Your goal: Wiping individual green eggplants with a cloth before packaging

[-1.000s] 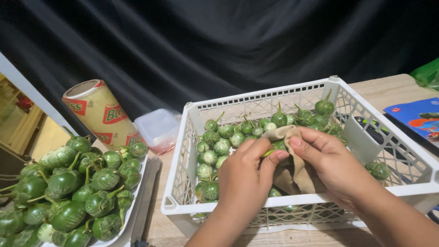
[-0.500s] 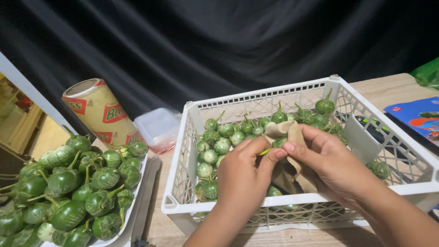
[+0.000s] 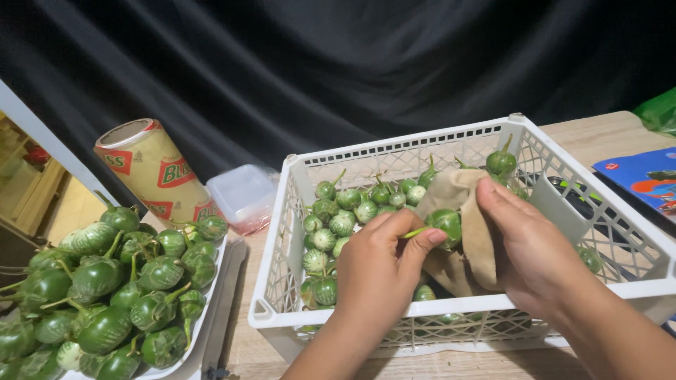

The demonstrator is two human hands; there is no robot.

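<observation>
A small round green eggplant (image 3: 446,223) sits over the white crate (image 3: 394,151), near the middle of its open top, resting against a tan cloth (image 3: 470,232). Its thin stem runs out to the left, so its long axis lies roughly level from left to right, with the rounded end toward the cloth. The left hand (image 3: 380,271) is pinched shut on that stem between thumb and forefinger, just left of the fruit. The right hand (image 3: 528,250) is closed on the cloth, wrapping it against the eggplant's right side, fingers curled over the fabric.

Below and behind the hands, the crate holds a heap of similar small green eggplants (image 3: 345,218), mostly piled in its left half and along the far wall. The crate stands on a pale wooden surface (image 3: 584,130).

Left of the crate lies a white tray (image 3: 204,317) heaped with larger green eggplants (image 3: 105,281), stems pointing many ways. Behind the tray, a roll in a printed wrapper (image 3: 151,172) leans at a tilt, and a small clear plastic box (image 3: 243,193) sits between the roll and the crate. Right of the crate lies a blue printed sheet (image 3: 644,176). A black drape (image 3: 338,63) hangs behind everything.
</observation>
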